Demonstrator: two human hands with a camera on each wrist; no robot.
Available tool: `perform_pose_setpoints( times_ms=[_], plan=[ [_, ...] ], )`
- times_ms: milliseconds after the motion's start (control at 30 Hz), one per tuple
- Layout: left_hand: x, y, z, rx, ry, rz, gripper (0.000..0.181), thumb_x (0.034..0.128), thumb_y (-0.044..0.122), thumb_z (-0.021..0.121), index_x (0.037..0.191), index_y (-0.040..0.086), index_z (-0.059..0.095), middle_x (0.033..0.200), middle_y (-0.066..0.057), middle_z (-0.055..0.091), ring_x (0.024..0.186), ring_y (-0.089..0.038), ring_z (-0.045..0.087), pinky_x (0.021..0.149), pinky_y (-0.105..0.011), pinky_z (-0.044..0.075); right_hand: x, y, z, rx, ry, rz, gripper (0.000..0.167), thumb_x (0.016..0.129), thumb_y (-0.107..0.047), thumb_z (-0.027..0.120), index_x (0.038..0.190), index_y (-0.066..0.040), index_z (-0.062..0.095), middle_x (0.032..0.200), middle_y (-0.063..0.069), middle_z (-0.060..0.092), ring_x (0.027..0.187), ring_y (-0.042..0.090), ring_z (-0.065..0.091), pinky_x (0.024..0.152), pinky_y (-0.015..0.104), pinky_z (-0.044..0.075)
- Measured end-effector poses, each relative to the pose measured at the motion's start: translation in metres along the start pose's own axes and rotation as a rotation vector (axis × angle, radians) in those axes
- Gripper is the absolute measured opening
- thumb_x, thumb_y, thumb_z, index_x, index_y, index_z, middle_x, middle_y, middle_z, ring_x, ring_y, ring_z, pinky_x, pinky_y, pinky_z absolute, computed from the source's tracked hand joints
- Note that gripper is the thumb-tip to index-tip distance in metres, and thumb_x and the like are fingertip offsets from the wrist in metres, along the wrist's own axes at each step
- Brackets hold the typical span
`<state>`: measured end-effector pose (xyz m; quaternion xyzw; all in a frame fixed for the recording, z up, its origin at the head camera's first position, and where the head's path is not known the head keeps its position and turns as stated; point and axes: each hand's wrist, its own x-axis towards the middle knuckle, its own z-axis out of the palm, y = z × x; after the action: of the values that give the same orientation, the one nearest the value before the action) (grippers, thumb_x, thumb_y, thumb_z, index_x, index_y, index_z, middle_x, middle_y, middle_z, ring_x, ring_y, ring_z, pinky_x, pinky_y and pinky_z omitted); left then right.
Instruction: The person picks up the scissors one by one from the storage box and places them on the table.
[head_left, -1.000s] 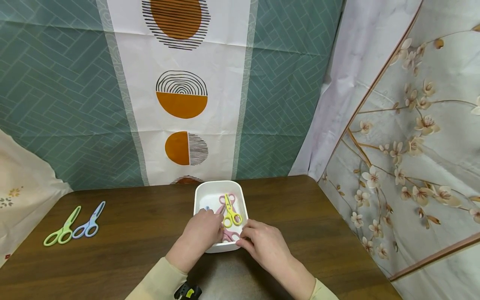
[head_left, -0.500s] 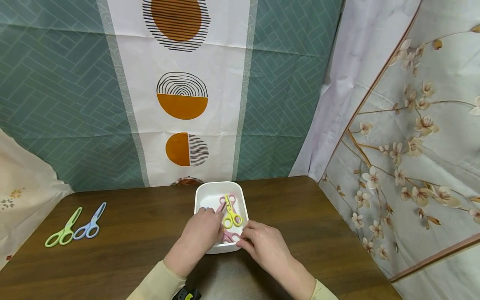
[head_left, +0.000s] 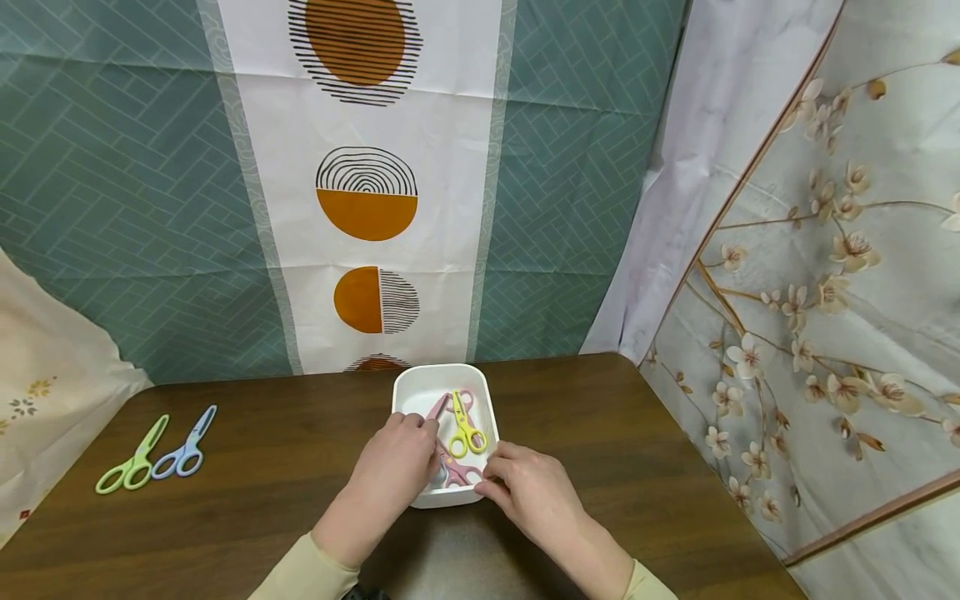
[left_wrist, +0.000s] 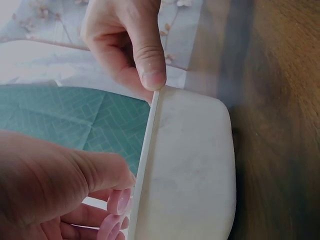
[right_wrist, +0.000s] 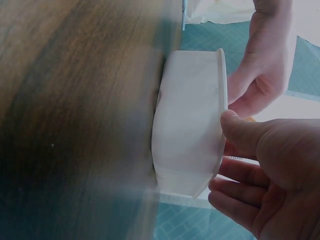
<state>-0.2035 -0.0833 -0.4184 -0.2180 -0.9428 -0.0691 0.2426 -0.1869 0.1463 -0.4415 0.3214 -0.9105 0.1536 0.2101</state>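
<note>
A white plastic bin (head_left: 431, 379) sits on the table. My left hand (head_left: 393, 458) reaches over its left wall and holds pink scissors (left_wrist: 119, 201) by the finger loops; in the head view their blade (head_left: 437, 407) points away past the knuckles. My right hand (head_left: 536, 483) pinches the bin's near right corner, thumb (right_wrist: 232, 122) outside the rim and fingers inside. Yellow scissors (head_left: 467, 435) lie in the bin across another pink pair. More pink handles (head_left: 461, 473) show at the near end. Something pale blue is partly hidden beside my left hand.
Green scissors (head_left: 137, 458) and light blue scissors (head_left: 183, 448) lie side by side on the brown wooden table (head_left: 292, 433) at the left. A teal and white curtain (head_left: 442, 208) hangs behind the table. Flowered cloth (head_left: 840, 333) hangs on the right.
My left hand has shifted slightly left and back within the bin, and the pink blade and near pink handles show more. The right hand keeps its place at the corner.
</note>
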Motion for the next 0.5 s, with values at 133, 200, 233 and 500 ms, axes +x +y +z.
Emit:
perform_pose_setpoints(
  times_ms=[133,200,233,500],
  plan=[
    [-0.004,-0.003,-0.002,0.003,0.04,0.014,0.026,0.0816,0.011,0.094,0.093,0.001,0.073,0.086,-0.012,0.069,0.076,-0.032,0.061,0.065,-0.045,0.059,0.0,0.0,-0.001,0.0,-0.004,0.002,0.016,0.091,-0.032,0.091,0.09,-0.021,0.079,0.103,-0.01,0.072,0.082,0.009,0.067,0.069,0.034,0.057],
    [-0.006,-0.004,-0.004,0.004,0.055,0.018,0.026,0.0819,0.011,0.093,0.095,0.001,0.073,0.089,-0.013,0.07,0.079,-0.032,0.063,0.066,-0.045,0.06,0.0,0.0,-0.001,0.0,-0.003,0.003,0.017,0.091,-0.033,0.091,0.089,-0.021,0.079,0.103,-0.01,0.072,0.082,0.009,0.067,0.069,0.034,0.057],
    [-0.007,-0.005,-0.005,0.003,0.061,0.018,0.026,0.082,0.011,0.093,0.096,0.001,0.074,0.09,-0.013,0.071,0.08,-0.033,0.063,0.067,-0.044,0.06,0.0,0.0,-0.001,-0.001,-0.003,0.002,0.017,0.091,-0.033,0.091,0.089,-0.021,0.079,0.102,-0.01,0.072,0.082,0.009,0.067,0.069,0.034,0.057],
    [-0.014,-0.012,-0.008,0.012,0.125,0.038,0.028,0.0816,0.01,0.093,0.099,-0.001,0.073,0.093,-0.014,0.071,0.082,-0.033,0.063,0.065,-0.043,0.061,0.0,-0.001,-0.001,0.003,0.001,0.003,0.018,0.09,-0.033,0.091,0.089,-0.021,0.079,0.101,-0.009,0.072,0.082,0.01,0.068,0.069,0.034,0.057]
  ],
)
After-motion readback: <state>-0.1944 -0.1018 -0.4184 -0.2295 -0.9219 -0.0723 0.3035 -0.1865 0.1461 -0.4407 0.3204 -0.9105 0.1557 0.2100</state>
